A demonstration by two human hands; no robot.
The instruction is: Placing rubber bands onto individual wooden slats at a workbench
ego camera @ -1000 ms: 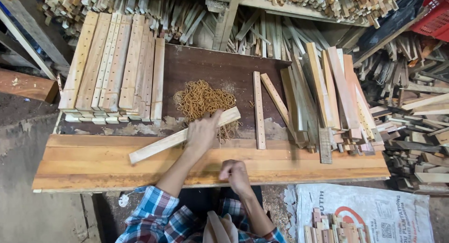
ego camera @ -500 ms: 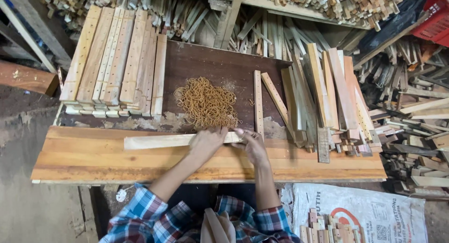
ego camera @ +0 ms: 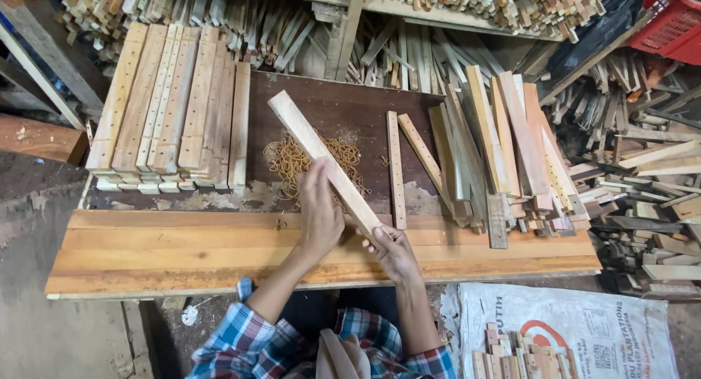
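two hands (ego camera: 321,215) gripping wooden slat (ego camera: 321,156), rubber bands (ego camera: 288,160) beneath

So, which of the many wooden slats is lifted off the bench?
The pale slat held diagonally by both hands: left hand at its middle, right hand at its near end. All other slats lie flat.

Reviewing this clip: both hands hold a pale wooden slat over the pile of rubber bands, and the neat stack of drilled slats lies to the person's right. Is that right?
Not quite. In the head view the neat stack of drilled slats lies to the person's left, not right; the right side holds a loose jumble of slats. The rest stands: left hand and right hand hold the pale wooden slat over the rubber bands.
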